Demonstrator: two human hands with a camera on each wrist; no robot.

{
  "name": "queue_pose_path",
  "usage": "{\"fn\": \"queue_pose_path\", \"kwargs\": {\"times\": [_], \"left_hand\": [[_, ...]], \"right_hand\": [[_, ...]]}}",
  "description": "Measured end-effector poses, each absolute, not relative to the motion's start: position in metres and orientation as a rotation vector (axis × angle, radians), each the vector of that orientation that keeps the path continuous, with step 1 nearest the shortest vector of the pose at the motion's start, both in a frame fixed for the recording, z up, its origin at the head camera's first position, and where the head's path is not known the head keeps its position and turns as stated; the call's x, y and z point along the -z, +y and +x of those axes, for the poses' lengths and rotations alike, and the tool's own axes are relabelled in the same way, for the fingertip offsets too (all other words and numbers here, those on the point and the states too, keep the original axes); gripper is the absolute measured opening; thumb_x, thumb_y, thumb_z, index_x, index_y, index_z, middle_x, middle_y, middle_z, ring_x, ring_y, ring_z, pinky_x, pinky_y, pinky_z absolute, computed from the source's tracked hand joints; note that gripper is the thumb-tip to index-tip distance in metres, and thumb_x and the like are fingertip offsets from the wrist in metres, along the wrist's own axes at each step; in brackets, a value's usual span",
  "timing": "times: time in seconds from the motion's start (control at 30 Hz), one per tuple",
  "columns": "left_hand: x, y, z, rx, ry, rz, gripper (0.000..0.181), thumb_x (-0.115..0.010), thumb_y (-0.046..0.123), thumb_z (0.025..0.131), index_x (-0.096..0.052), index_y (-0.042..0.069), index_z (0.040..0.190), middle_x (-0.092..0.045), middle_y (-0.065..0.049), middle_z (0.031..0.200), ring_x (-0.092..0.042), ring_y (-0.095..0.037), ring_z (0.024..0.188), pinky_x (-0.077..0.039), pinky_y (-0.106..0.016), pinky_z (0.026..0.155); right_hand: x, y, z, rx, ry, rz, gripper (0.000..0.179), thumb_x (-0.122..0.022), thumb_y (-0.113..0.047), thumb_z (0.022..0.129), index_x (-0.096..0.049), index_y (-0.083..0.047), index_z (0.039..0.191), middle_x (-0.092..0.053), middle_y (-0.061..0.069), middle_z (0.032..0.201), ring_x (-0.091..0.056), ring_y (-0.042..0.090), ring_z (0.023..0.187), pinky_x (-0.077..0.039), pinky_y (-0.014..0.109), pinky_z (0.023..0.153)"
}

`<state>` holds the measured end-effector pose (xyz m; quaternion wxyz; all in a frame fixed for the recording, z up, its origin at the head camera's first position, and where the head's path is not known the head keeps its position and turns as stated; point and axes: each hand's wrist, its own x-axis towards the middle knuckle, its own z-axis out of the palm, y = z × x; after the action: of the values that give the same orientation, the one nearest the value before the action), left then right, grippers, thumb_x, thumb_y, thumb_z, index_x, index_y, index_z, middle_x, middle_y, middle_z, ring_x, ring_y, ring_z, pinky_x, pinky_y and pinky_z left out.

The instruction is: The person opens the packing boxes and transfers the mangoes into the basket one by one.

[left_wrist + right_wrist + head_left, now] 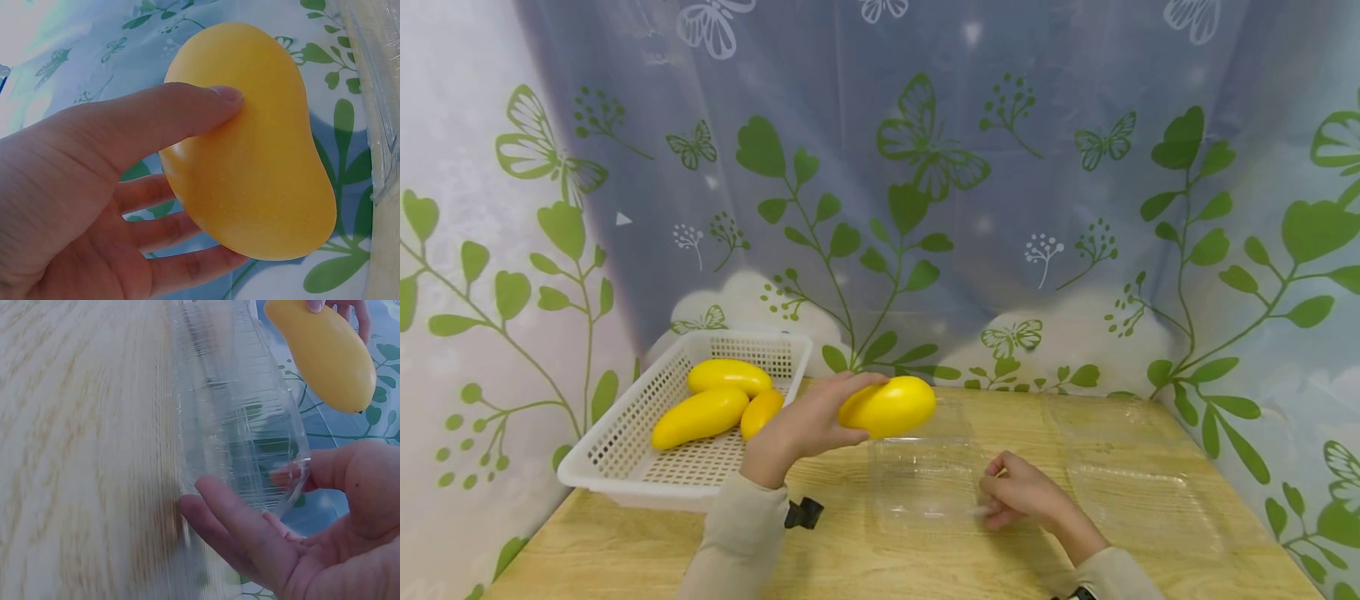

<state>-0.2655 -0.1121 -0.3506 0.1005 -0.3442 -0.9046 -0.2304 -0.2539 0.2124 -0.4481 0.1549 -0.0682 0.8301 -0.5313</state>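
My left hand [812, 421] holds a smooth yellow mango [895, 407] above the table, level with the far part of a clear plastic box [917, 487]. In the left wrist view the thumb [194, 112] lies across the mango's face and the other fingers are behind it, partly hidden. My right hand [1026, 493] is at the right side of the clear box. In the right wrist view its thumb and fingers [244, 525] grip the box's near end, the thumb tip showing through the plastic. The box's lid seems to stand folded back behind it.
A white perforated basket [625, 490] with three more yellow mangoes [700, 417] stands on the left. Another clear plastic box [1150, 508] lies on the right of the wooden table [850, 567]. A patterned curtain [850, 208] hangs close behind.
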Motion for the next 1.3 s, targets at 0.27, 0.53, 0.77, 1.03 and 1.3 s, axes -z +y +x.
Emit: {"fn": "queue_pose_path", "kwargs": {"times": [0.27, 0.53, 0.77, 1.03, 1.3], "left_hand": [[0.351, -0.114, -0.267, 0.691, -2.676, -1.012, 0.075, -0.084, 0.010, 0.084, -0.051, 0.014, 0.151, -0.058, -0.011, 0.150, -0.060, -0.031, 0.127, -0.051, -0.051, 0.105], [0.349, -0.115, -0.267, 0.689, -2.684, -1.006, 0.074, -0.083, 0.010, 0.085, -0.050, 0.014, 0.151, -0.059, -0.012, 0.148, -0.060, -0.033, 0.128, -0.051, -0.053, 0.106], [0.347, -0.117, -0.266, 0.703, -2.667, -1.008, 0.073, -0.083, 0.009, 0.084, -0.052, 0.011, 0.150, -0.059, -0.012, 0.148, -0.059, -0.034, 0.131, -0.050, -0.053, 0.108], [0.351, -0.125, -0.266, 0.642, -2.678, -0.994, 0.072, -0.084, 0.012, 0.084, -0.052, 0.012, 0.149, -0.063, -0.012, 0.143, -0.062, -0.031, 0.123, -0.052, -0.050, 0.103], [0.350, -0.139, -0.261, 0.610, -2.750, -0.915, 0.073, -0.083, 0.012, 0.086, -0.050, 0.011, 0.151, -0.061, -0.014, 0.144, -0.061, -0.034, 0.126, -0.052, -0.053, 0.105]], "right_hand": [[0.448, 0.216, -0.258, 1.536, 2.292, -0.212, 0.068, -0.053, -0.012, 0.098, -0.020, 0.014, 0.152, -0.054, 0.008, 0.084, -0.066, 0.017, 0.070, -0.065, 0.036, 0.072], [0.450, 0.220, -0.259, 1.582, 2.205, -0.219, 0.077, -0.056, -0.010, 0.098, -0.013, 0.008, 0.158, -0.057, 0.028, 0.120, -0.062, 0.016, 0.070, -0.064, 0.034, 0.070], [0.449, 0.220, -0.259, 1.606, 2.171, -0.224, 0.077, -0.055, -0.008, 0.098, -0.011, 0.008, 0.159, -0.056, 0.025, 0.116, -0.059, 0.013, 0.068, -0.064, 0.033, 0.070], [0.450, 0.218, -0.258, 1.608, 2.180, -0.219, 0.075, -0.054, -0.007, 0.098, -0.013, 0.008, 0.159, -0.054, 0.033, 0.123, -0.061, 0.013, 0.067, -0.065, 0.036, 0.072], [0.448, 0.218, -0.259, 1.595, 2.180, -0.229, 0.074, -0.054, -0.009, 0.100, -0.013, 0.007, 0.159, -0.055, 0.032, 0.124, -0.062, 0.013, 0.067, -0.065, 0.037, 0.073]]}}
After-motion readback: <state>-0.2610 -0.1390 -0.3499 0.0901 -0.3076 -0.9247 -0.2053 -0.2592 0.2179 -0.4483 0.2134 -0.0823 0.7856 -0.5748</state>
